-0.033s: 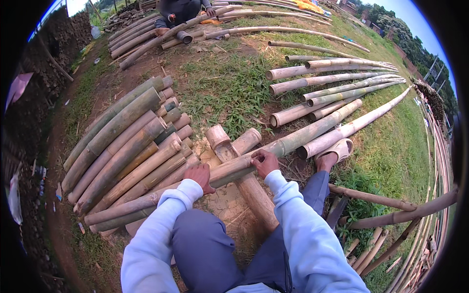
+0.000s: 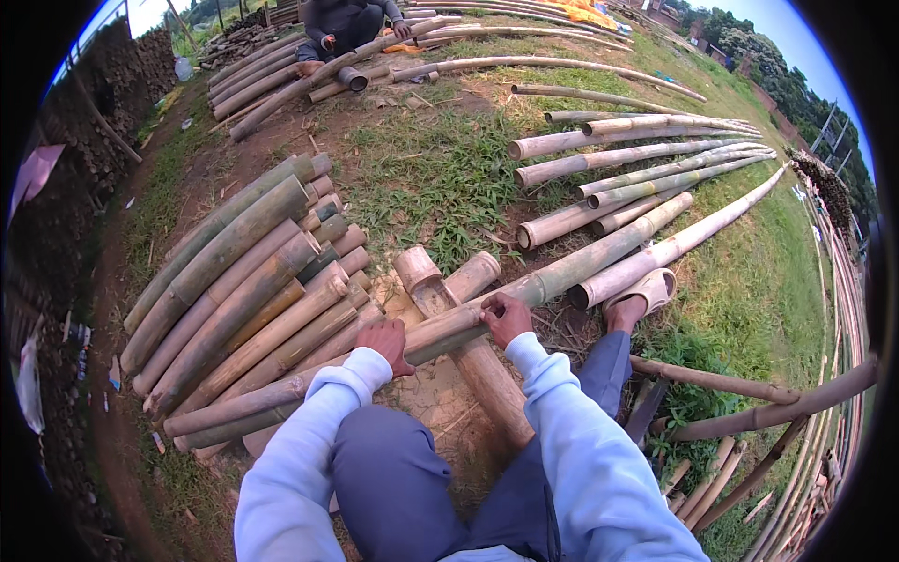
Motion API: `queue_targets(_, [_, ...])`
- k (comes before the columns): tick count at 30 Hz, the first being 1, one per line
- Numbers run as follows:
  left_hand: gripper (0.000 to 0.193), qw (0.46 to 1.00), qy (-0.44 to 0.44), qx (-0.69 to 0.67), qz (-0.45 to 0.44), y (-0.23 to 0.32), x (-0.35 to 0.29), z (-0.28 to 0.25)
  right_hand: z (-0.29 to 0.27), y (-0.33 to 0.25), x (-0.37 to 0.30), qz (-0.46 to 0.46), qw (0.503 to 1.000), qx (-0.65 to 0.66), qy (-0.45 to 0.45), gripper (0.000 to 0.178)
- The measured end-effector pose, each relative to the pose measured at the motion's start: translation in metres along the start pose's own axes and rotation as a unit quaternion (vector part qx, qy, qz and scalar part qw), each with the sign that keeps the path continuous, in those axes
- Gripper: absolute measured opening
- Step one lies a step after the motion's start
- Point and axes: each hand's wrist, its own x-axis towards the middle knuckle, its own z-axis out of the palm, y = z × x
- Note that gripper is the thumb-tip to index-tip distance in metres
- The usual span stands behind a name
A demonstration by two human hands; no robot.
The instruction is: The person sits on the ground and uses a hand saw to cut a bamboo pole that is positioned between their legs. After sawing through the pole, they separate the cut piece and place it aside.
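Observation:
A tan bamboo piece (image 2: 426,332) lies slantwise in front of me, along a longer greenish bamboo pole (image 2: 581,269) that runs to the upper right. Over the tan piece my left hand (image 2: 386,345) is curled, its thumb pointing down the near side. Further right, my right hand (image 2: 507,318) is closed in a pinch against the pole, by what looks like the tan piece's end. Whatever its fingertips hold is too small to tell. Beneath the pole, a notched bamboo support (image 2: 478,365) crosses, resting on a short bamboo log (image 2: 474,274).
Cut bamboo lengths (image 2: 239,281) are stacked at the left. Long bamboo poles (image 2: 637,159) lie on the grass at the right, and my sandalled foot (image 2: 644,295) rests by the nearest. A bamboo frame (image 2: 768,412) stands lower right. Another person (image 2: 346,33) sits among poles at the back.

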Motion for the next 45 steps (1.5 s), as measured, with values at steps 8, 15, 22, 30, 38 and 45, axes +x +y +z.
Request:
queue_targets(8, [0.08, 0.996, -0.054, -0.05, -0.043, 0.02, 0.026, -0.023, 0.016, 0.008, 0.004, -0.028, 0.995, 0.066, 0.069, 0.02])
queue_targets(15, [0.08, 0.994, -0.055, -0.084, -0.032, 0.018, 0.028, -0.023, 0.019, 0.011, 0.012, -0.026, 0.994, 0.075, 0.071, 0.023])
queue_targets(22, [0.086, 0.995, -0.056, -0.073, -0.027, 0.02, 0.028, -0.026, 0.011, 0.012, 0.008, -0.021, 0.996, 0.087, 0.026, 0.028])
queue_targets(30, [0.066, 0.99, -0.106, -0.086, -0.044, 0.021, 0.031, -0.03, 0.005, 0.017, -0.021, -0.097, 0.994, 0.056, 0.016, 0.044])
queue_targets(38, [0.06, 0.993, -0.077, -0.082, -0.022, 0.012, 0.026, -0.026, -0.084, 0.055, -0.119, -0.043, 0.991, 0.094, 0.08, 0.049])
queue_targets(45, [0.063, 0.998, -0.018, -0.06, 0.004, -0.028, 0.009, 0.004, -0.185, 0.156, -0.252, 0.085, 0.953, 0.035, 0.289, 0.043])
